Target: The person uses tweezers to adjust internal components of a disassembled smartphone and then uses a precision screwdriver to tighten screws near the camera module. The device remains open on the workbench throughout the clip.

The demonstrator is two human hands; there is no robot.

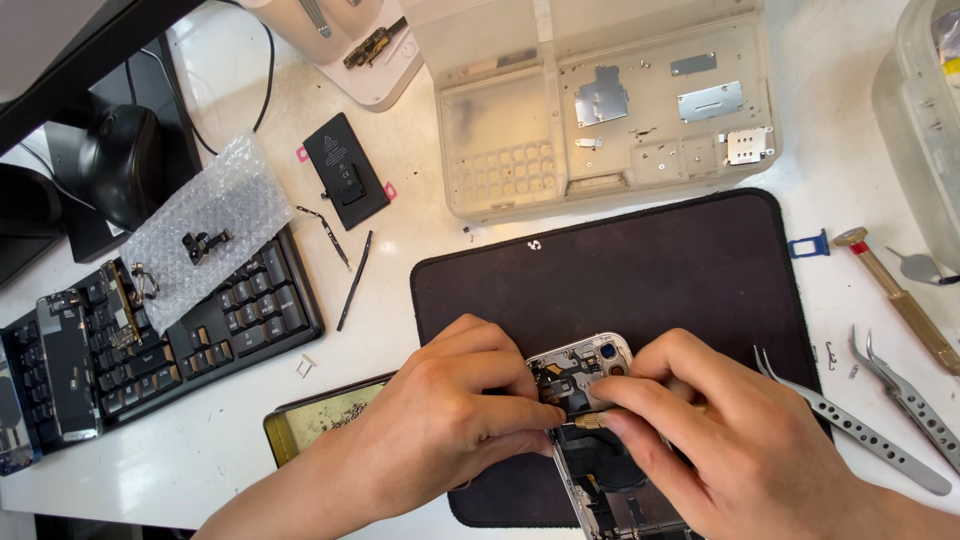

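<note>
Two bare hands, left hand (440, 420) and right hand (740, 440), no gloves, rings or sleeves in view

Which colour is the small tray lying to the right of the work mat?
Blue: the small SIM tray shows best in the head view, on the white table.

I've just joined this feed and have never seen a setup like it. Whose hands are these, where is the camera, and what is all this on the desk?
There is one picture, from a camera worn on the person's head, looking down at a white desk. No machine is involved, only two bare hands. The left hand steadies an opened phone body lying on a dark mat. The right hand pinches a small brass-coloured tool tip against the phone's insides. Around them: a clear parts tray with metal plates, a black battery, a keyboard carrying bubble wrap, two tweezers and a brass-handled driver on the right.
</note>
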